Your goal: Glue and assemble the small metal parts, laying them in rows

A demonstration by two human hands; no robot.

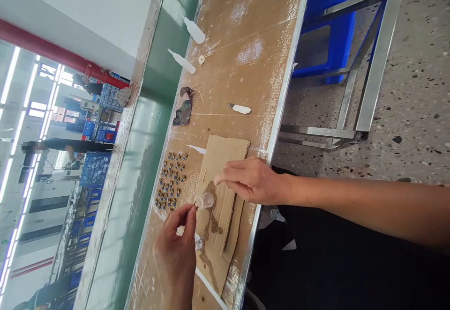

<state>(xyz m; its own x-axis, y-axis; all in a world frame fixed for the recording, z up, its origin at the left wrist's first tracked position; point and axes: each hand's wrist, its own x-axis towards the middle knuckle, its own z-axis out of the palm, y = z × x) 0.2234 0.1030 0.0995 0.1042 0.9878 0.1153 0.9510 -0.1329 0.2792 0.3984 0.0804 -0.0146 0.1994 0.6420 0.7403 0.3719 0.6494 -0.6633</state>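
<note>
Head view: cardboard (220,153) beneath clear cup (207,200)

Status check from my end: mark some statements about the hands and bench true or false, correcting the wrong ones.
1. The right hand is over the cardboard. True.
2. The small blue-and-gold parts are heaped on the cardboard. False: they are spread out beside it.
3. The cardboard has dark stains. True.
4. The left hand grips the white-handled tool. False: that lies on the bench.
5. Two white bottles are visible. True.
</note>
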